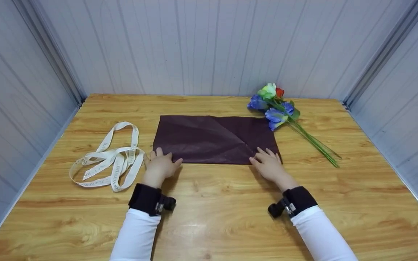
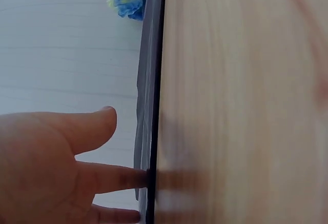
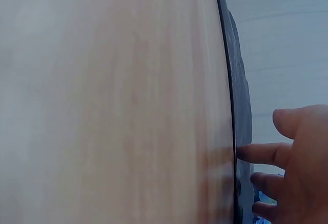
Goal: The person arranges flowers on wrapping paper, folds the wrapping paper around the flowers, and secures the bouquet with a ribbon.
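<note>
A dark purple sheet of wrapping paper [image 1: 205, 139], creased and folded into a flat rectangle, lies on the wooden table. At its near left corner my left hand [image 1: 160, 166] rests with fingers spread and fingertips on the near edge. My right hand [image 1: 269, 166] is at the near right corner, its fingers extended onto the paper. In the left wrist view, straight fingers [image 2: 110, 178] meet the paper's edge while the thumb stands away from it. The right wrist view has fingertips [image 3: 246, 152] right at the edge too. Neither hand grips anything.
White ribbon [image 1: 122, 163] printed with lettering lies in loose loops left of the paper. Artificial flowers [image 1: 276, 116] with blue, white and red heads overlap the paper's far right corner, their green stems [image 1: 316, 143] pointing right. Pale panel walls [image 1: 201, 47] enclose the wooden table [image 1: 212, 217].
</note>
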The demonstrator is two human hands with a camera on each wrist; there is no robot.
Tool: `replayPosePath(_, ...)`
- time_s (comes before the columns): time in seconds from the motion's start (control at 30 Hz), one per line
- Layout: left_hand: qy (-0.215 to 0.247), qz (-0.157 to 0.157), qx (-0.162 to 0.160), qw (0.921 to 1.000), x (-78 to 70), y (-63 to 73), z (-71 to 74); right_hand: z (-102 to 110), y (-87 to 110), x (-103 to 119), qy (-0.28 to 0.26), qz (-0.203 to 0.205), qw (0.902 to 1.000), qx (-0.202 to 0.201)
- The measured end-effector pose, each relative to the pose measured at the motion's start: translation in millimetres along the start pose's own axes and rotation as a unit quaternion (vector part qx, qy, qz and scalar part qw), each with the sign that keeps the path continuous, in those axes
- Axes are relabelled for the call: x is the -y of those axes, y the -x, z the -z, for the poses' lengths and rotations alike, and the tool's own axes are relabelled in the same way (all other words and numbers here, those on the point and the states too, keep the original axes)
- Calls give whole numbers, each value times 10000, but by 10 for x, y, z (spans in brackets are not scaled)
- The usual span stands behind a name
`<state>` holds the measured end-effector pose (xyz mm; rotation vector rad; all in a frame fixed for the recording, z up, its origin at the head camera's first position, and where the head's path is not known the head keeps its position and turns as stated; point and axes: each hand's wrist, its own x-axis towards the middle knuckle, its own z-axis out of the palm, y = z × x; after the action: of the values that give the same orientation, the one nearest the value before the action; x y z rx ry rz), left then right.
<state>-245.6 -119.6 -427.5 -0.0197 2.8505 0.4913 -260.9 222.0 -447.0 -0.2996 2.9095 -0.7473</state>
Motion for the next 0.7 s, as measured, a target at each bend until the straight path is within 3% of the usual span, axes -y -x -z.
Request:
replayPosePath(0.47,-5,-173,-129,9998,-29,-13,7,-7,44,34,359,-96,9992,-122)
replayPosePath(0.7,170,-72,84,9998,-21,4,6,-8,69,-11,73,-167,9990,-407)
